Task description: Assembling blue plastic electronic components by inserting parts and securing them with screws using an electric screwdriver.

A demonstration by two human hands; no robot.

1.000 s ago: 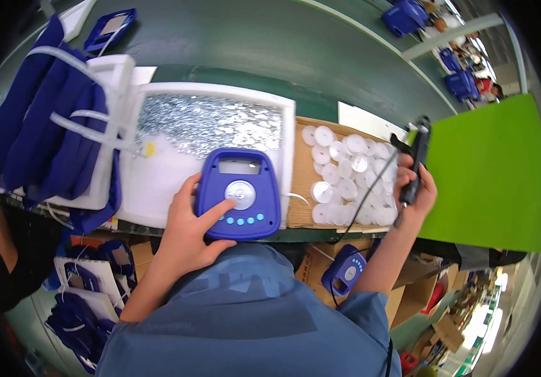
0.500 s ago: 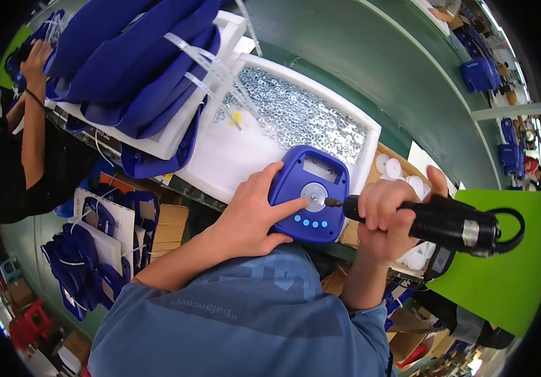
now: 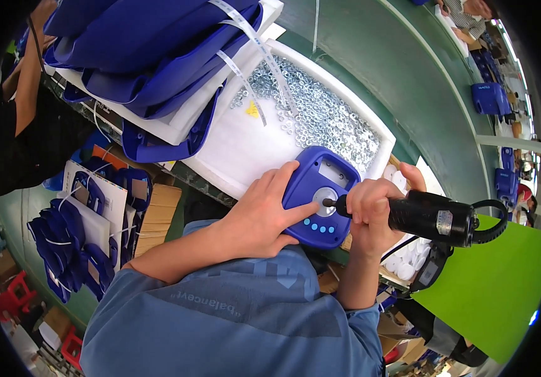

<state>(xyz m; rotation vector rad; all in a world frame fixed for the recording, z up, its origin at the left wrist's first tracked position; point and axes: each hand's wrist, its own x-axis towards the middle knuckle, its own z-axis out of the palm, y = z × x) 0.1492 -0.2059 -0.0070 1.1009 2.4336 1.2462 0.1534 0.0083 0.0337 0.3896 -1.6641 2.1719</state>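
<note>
A blue plastic casing (image 3: 300, 188) with a rectangular opening lies tilted over the near edge of a white foam tray (image 3: 233, 154). My left hand (image 3: 264, 207) grips its left side, thumb at the lower edge. The index finger reaches across and presses a clear round disc (image 3: 327, 191) in the casing's middle. Wrapped in my right hand (image 3: 372, 213) is a black electric screwdriver (image 3: 431, 218), pointing left. Its bit meets the disc near the centre, beside my left fingertip. Any screw under the bit is hidden.
Small metal nuts or washers (image 3: 339, 116) fill the tray's far side. Blue casings (image 3: 151, 69) are stacked at left. White discs (image 3: 409, 257) lie in a box at right, beside a green board (image 3: 490, 283). Another person's arm (image 3: 28, 81) shows at far left.
The screwdriver's bit has shifted left from the disc's right part to near its centre. My left index finger stays on the disc. The whole view has turned slightly.
</note>
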